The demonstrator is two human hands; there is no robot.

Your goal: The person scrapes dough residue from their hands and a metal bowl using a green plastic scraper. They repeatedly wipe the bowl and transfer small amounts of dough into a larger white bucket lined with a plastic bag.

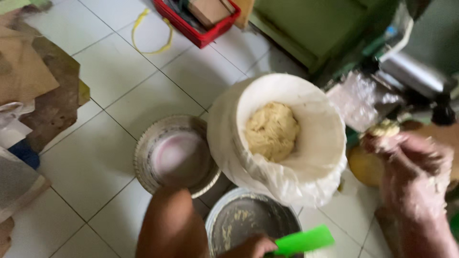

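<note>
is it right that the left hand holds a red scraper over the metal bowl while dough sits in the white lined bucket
Not quite: the scraper is green, not red, as the head view shows. The left hand holds it over the metal bowl, and dough sits in the white lined bucket.

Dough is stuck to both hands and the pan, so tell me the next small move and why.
Probably drop the small dough lump pinched in the right hand into the lined bucket, onto the big dough mass. That hand sits just beside the bucket's rim, while the left hand holds a green scraper over the smeared metal pan.
</note>
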